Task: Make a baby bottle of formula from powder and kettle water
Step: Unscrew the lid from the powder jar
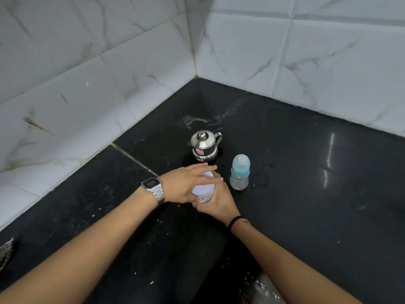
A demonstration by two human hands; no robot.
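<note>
A clear jar with a white lid stands on the black counter in front of me. My right hand grips the jar's side from the right. My left hand lies over the white lid with its fingers stretched out across the top. A blue baby bottle with its teat on stands upright just right of the jar. Behind the jar a small steel kettle sits with its lid on and its handle to the right.
White marble-look tiled walls meet in a corner behind the kettle. Water is splashed on the counter near that corner. White specks are scattered over the counter close to me. A patterned cloth edge shows at the far left.
</note>
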